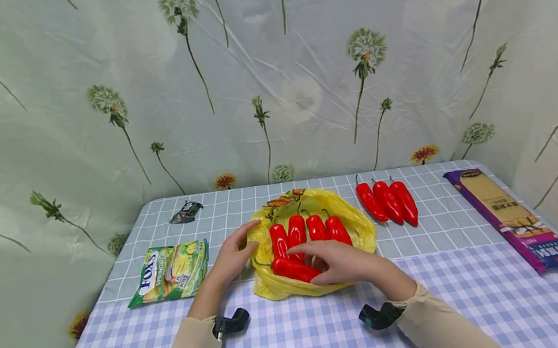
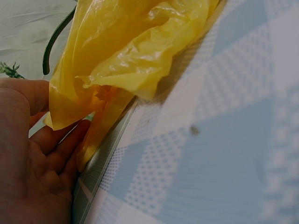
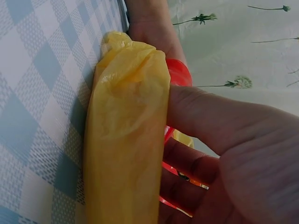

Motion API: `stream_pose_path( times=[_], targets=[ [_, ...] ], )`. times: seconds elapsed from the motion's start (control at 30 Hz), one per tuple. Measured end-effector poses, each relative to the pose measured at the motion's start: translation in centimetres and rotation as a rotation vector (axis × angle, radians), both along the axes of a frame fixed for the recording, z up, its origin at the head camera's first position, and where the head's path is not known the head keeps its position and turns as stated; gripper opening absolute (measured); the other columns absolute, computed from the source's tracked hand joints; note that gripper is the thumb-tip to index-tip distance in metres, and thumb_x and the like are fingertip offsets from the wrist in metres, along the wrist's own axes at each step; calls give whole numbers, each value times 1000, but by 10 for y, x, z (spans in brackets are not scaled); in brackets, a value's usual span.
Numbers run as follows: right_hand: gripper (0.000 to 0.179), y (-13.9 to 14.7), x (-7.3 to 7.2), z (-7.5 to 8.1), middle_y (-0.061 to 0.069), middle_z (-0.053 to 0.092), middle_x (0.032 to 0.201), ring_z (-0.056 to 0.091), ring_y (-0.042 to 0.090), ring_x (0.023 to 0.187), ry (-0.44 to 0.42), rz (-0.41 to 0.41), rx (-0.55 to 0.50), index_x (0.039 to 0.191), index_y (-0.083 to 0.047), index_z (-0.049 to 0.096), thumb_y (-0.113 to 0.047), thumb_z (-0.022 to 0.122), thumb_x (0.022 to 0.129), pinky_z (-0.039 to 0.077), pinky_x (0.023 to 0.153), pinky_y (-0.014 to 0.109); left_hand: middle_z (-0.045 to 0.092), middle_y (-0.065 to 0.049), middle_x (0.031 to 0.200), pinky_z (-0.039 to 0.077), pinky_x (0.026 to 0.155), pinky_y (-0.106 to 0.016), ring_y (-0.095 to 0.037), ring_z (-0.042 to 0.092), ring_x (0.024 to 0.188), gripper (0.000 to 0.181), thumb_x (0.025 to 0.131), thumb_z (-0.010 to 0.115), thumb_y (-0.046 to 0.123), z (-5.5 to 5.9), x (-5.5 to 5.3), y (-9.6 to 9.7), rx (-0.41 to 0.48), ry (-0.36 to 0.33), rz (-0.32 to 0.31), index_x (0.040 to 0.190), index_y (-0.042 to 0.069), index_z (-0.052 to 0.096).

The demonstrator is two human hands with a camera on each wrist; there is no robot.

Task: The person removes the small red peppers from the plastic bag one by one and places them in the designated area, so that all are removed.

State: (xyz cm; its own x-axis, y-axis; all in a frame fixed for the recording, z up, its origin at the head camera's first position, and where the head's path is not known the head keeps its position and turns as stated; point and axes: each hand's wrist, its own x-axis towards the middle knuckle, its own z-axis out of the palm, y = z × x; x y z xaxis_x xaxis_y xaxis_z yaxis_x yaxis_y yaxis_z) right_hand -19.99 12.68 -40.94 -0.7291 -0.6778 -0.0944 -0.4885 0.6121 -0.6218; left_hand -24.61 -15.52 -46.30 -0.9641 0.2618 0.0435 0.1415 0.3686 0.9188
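Observation:
In the head view a yellow plastic bag (image 1: 363, 224) lies spread with its mouth up, several glossy red chili peppers (image 1: 296, 231) inside. One red pepper (image 1: 290, 269) lies crosswise at the bag's front. My right hand (image 1: 339, 259) grips this pepper, fingers over its far side and thumb on the near side; in the right wrist view the bag's front wall (image 3: 126, 140) hides much of it. At the bag's left rim, my left hand (image 1: 234, 255) rests with loosely spread fingers. The left wrist view shows that hand (image 2: 37, 154) touching the yellow plastic (image 2: 70, 98).
Three more red peppers (image 1: 388, 202) lie right of the bag at the back. A green Fox's candy packet (image 1: 173, 273) is on the left, a small black wrapper (image 1: 187, 212) behind it. Far right lies a long purple and tan package (image 1: 514, 215). A dandelion-print curtain (image 1: 298, 78) encloses the table.

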Motion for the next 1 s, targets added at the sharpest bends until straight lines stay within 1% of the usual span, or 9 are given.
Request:
stream_pose_path(
  times=[0.13,0.23,0.4,0.47,0.57,0.67,0.77,0.9,1.0],
  targets=[
    [64,0,1,0,-11,65,110,60,6,95,13,3,20,143,-27,53,-23,79,85,55,86,24,46,-12,154,41,114,-48,-31,51,136,51,97,55,8,0,0,1,5,12,6,147,21,49],
    [62,1,1,1,-11,65,113,59,8,99,29,-1,26,142,-28,54,-22,78,85,56,88,27,48,-13,153,42,112,-46,-31,52,133,51,97,55,7,0,0,1,13,18,9,146,20,50],
    [60,2,1,2,-10,65,120,59,10,106,36,-16,28,141,-29,55,-22,77,86,56,91,32,48,-13,153,44,110,-45,-30,53,132,52,97,55,6,1,1,1,4,23,7,147,19,49],
    [60,2,1,3,-9,65,120,59,11,107,35,-19,24,141,-29,55,-22,77,86,56,91,32,48,-13,153,44,110,-45,-30,53,131,52,97,54,7,1,1,1,1,26,5,147,19,49],
    [60,3,1,5,-8,65,121,59,12,107,49,-22,12,141,-28,54,-20,76,86,57,91,33,48,-14,153,44,110,-46,-30,54,131,53,97,54,7,1,1,1,-5,32,5,148,19,49],
    [60,5,0,7,-7,63,126,59,14,110,58,-28,-10,141,-27,53,-17,75,87,57,93,37,48,-13,153,44,111,-49,-31,53,131,52,97,55,7,1,0,1,-3,28,9,147,20,49],
    [61,5,0,10,-5,62,129,58,16,114,52,-52,-34,141,-27,52,-16,75,86,57,94,40,48,-12,153,43,112,-49,-30,52,133,52,97,55,7,1,0,1,-6,27,15,146,21,50],
    [63,7,0,12,-5,61,129,58,16,116,51,-97,-76,140,-27,49,-15,76,84,59,91,39,48,-12,153,44,111,-47,-29,52,131,52,97,55,6,0,0,1,-8,31,17,146,20,50],
    [64,10,-2,14,-4,62,127,59,17,114,73,-117,-107,142,-25,47,-14,75,85,59,89,37,48,-12,153,45,109,-46,-28,54,129,52,97,55,7,1,0,1,-13,28,18,147,21,50]
  ],
)
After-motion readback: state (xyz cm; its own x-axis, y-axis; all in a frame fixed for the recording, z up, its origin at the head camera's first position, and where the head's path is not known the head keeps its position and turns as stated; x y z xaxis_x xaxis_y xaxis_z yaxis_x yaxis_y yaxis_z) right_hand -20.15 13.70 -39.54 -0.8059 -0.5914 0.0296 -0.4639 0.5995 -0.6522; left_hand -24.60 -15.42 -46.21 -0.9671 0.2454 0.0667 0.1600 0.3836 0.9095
